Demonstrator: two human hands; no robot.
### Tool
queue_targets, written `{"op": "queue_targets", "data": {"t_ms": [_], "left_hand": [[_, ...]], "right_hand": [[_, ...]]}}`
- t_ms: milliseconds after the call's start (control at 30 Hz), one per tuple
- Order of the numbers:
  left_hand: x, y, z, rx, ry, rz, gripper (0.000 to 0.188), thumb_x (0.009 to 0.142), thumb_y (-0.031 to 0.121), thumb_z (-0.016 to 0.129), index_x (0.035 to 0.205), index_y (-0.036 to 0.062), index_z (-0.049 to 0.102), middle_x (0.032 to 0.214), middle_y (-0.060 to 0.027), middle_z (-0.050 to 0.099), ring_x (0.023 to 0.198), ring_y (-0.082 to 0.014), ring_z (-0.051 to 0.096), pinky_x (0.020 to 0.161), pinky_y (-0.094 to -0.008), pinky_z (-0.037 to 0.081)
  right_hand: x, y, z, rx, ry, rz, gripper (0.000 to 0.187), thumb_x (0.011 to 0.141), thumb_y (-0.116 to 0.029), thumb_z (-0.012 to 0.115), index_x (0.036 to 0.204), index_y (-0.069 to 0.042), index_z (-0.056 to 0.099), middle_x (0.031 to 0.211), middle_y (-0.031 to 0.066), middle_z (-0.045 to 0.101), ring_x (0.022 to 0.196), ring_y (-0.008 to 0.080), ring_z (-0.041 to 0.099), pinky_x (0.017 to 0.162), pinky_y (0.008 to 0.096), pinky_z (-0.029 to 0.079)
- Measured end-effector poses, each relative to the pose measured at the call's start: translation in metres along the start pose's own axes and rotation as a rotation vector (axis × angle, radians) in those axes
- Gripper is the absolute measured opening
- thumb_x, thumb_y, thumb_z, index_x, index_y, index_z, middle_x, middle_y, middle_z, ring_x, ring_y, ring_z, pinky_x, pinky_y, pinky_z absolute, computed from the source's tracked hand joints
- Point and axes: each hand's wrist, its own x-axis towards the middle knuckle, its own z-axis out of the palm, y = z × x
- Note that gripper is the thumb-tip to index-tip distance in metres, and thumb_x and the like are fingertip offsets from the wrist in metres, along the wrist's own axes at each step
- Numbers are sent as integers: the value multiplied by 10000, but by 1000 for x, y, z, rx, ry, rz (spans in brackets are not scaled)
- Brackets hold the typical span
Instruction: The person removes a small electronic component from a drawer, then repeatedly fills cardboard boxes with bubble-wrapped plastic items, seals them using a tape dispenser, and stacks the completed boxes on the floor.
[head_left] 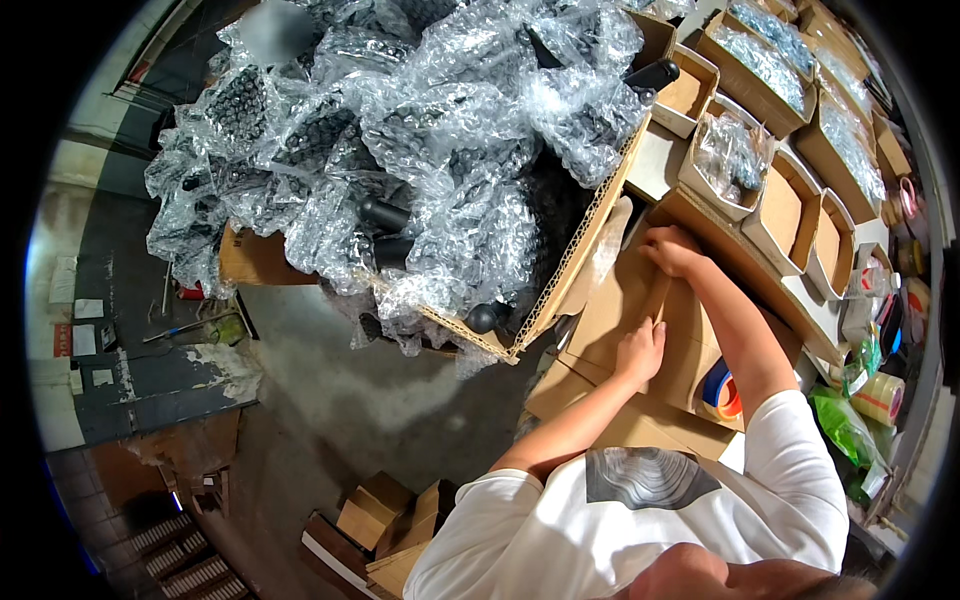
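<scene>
A flat brown cardboard piece (606, 335) lies on the bench in front of me, with a raised fold or flap running between my hands. My left hand (641, 352) is closed at the near end of that fold, its fingers pinching the edge. Farther off, my right hand (673, 251) has its fingers curled down over the far end of the same cardboard; its fingertips are partly hidden. A roll of tape (718, 388), blue and orange, rests on the cardboard beside my right forearm.
Left of my hands stands a big open carton (585, 250) heaped with bubble-wrapped black items (420, 130). Small white-edged boxes (785, 215) line the right, one holding a plastic-wrapped item. A clear tape roll (878, 398) and a green bag (840, 425) lie at right. Empty boxes (375, 512) sit on the floor.
</scene>
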Motion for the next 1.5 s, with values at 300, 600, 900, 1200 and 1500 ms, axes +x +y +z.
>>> {"op": "queue_targets", "data": {"t_ms": [300,600,900,1200,1500], "left_hand": [[27,-36,-5,-337,-225,-62,652,892,525,456,1295,14,478,1234,-256,531,1185,-384,480,988,-432,381],[6,16,-35,174,299,-65,590,742,432,699,1195,91,535,1225,-210,496,1136,-385,463,937,-474,373],[22,-5,-28,-48,93,113,291,757,284,720,867,18,677,752,-154,661,690,-283,638,650,-370,490],[23,-13,-13,-219,180,85,165,769,168,725,767,21,650,667,-52,645,617,-114,587,588,-288,466],[10,-8,-60,-1391,-435,-178,554,872,627,462,941,101,617,909,5,627,869,-109,569,796,-277,444]], "right_hand": [[49,-4,11,248,-415,71,666,822,-564,578,1174,2,591,1169,189,602,1066,289,571,903,389,428],[15,2,-15,128,-206,-107,628,897,-582,440,1048,-12,652,1049,197,580,979,329,544,890,404,409],[-243,-24,-48,-381,-358,295,602,832,-654,454,1326,-312,435,906,104,684,828,285,668,713,384,507],[-266,-39,13,606,457,230,451,654,-162,818,852,-37,432,720,122,567,676,232,555,661,346,463],[-205,-4,15,607,385,-342,499,643,-48,696,1030,-89,384,933,88,457,818,184,483,720,290,431]]}}
